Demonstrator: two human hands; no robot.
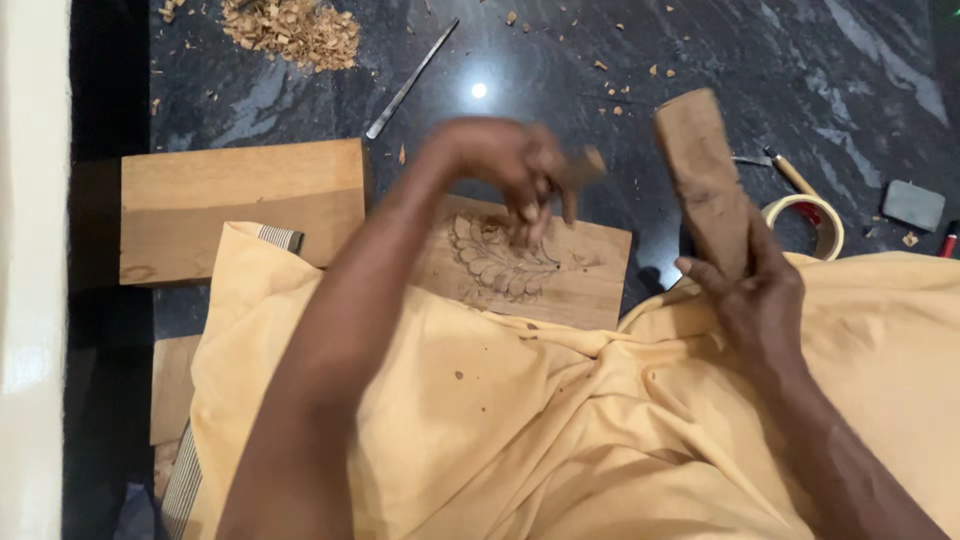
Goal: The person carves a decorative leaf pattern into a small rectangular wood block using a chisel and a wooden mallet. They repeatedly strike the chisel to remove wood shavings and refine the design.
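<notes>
A flat wooden panel (580, 270) with a carved leaf pattern lies on the dark floor in front of my lap. My left hand (510, 165) hovers over the carving, fingers closed around a chisel whose wooden handle end (590, 165) sticks out to the right; the blade is hidden under my fingers. My right hand (750, 290) grips the lower end of a long wooden mallet (703, 175), held upright to the right of the panel. Both hands are slightly blurred.
A larger plain wooden block (240, 205) lies left of the panel. A metal file (410, 80) and a heap of wood shavings (295, 30) lie farther off. At the right are a tape roll (835, 225), a second chisel (790, 172) and a grey stone (912, 203). Yellow cloth (520, 420) covers my lap.
</notes>
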